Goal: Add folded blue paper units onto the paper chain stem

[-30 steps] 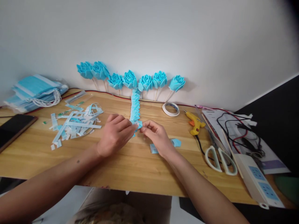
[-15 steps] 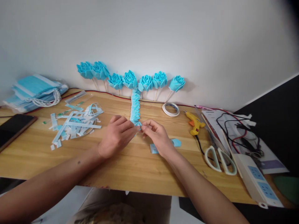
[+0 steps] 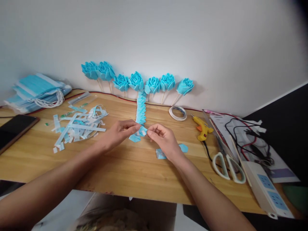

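Observation:
Between my hands, above the wooden table, is a small light-blue fabric piece [image 3: 142, 131] with a pale fold showing. My left hand [image 3: 121, 134] pinches its left side with thumb and forefinger. On the other side, the thumb and fingertips of my right hand [image 3: 161, 138] are closed on its edge. Just beyond it, a long row of overlapping blue folded pieces [image 3: 141, 107] runs back toward the wall. Another blue piece [image 3: 134, 138] lies below my left fingertips. Partly hidden by my right wrist are more loose blue pieces [image 3: 160, 154].
Several blue fabric flowers [image 3: 136, 81] on sticks lean against the wall. Scraps [image 3: 79, 123], masks [image 3: 38, 89] and a phone [image 3: 16, 130] lie left. On the right are a tape roll [image 3: 177, 113], yellow glue gun [image 3: 202, 127], scissors [image 3: 228, 166] and power strip [image 3: 267, 186].
My left hand has shifted and turned, its thumb now showing on top. The small blue piece between my hands is more exposed. The whole view has moved slightly.

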`<state>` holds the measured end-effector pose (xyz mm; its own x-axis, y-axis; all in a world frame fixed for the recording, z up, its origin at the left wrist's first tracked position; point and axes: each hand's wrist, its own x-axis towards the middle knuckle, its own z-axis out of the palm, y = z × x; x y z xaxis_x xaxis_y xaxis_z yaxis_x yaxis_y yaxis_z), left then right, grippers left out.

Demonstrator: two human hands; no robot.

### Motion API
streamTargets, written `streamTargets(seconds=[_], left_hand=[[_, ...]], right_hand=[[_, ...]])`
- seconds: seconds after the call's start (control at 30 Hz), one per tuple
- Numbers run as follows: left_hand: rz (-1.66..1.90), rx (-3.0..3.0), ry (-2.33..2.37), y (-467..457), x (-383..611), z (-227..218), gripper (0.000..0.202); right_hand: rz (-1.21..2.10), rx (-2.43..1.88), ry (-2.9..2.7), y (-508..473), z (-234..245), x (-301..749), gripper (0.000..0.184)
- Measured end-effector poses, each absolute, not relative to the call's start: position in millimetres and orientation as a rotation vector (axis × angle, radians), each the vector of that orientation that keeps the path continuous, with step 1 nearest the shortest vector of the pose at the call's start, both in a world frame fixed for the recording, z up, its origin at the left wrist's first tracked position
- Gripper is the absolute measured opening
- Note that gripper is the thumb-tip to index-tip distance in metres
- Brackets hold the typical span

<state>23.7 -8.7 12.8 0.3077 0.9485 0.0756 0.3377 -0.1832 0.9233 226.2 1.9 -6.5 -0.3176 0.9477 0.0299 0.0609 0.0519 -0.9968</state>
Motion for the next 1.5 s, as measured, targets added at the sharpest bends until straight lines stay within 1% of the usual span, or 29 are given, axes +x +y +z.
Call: streamTargets(seconds=[0.1,0.33,0.4,0.57,0.7,0.77,1.0,1.23,1.5], left_hand=[[0.77,1.543,1.157,-9.2,23.3,11.2,0.036],[0.791,1.472,1.192,-10.8,26.0,10.2,0.029],[0.793,1.477,1.184,-10.6,26.8,10.5,0.029],[0.778,1.506,1.152,-10.8,29.2,12.0,0.027],[0.756,1.535,1.168,-12.2,31.7,16.1,0.027],[0.745,1.549,1.168,-12.8,32.8,17.9,0.028],[0.796,1.532,1.21,-10.2,30.0,11.3,0.026],[0.792,1.59,1.29,-8.3,29.2,9.0,0.028],[0.718,1.708,1.243,-11.3,31.7,10.3,0.032]], right_hand=[[1.336,-1.067,-1.561,1.6,-6.5,225.8,0.018],[1.226,-1.064,-1.645,-1.6,-0.3,228.7,0.021],[1.12,-1.05,-1.724,-2.7,0.8,228.6,0.017],[0.696,-0.888,-1.979,-2.9,-1.1,226.8,0.011],[0.566,-0.816,-2.054,-0.2,-4.0,227.6,0.006],[0.549,-0.823,-2.08,0.7,-4.1,228.4,0.006],[0.576,-0.776,-2.174,0.2,-1.2,230.3,0.013],[0.691,-0.795,-2.085,-0.3,2.4,233.5,0.013],[0.618,-0.817,-2.163,1.0,-1.8,230.0,0.011]])
